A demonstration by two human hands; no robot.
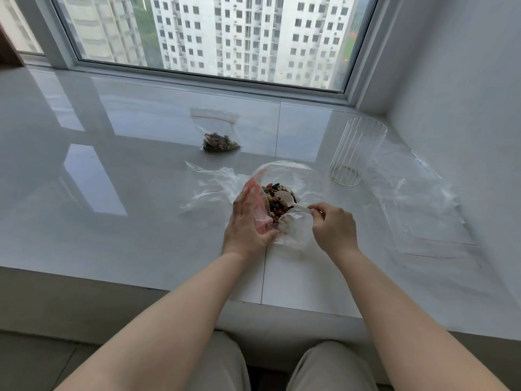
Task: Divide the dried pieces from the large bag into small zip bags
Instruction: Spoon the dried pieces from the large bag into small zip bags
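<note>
The large clear bag [293, 176] lies open on the white sill, with dark dried pieces [277, 206] heaped inside. My left hand [248, 224] holds a small zip bag [258, 204] with a red strip, thumb curled on its lower edge, at the large bag's left side. My right hand [334, 225] pinches the handle of a white plastic spoon [287, 200] whose bowl rests on the pieces. Farther back lies a small zip bag [218, 136] with dried pieces at its bottom.
A ribbed clear glass [356, 150] stands to the right. Several empty clear zip bags [423, 210] lie flat at the right near the wall. The window frame [197, 71] runs along the back. The sill's front edge [141, 280] is close to my knees.
</note>
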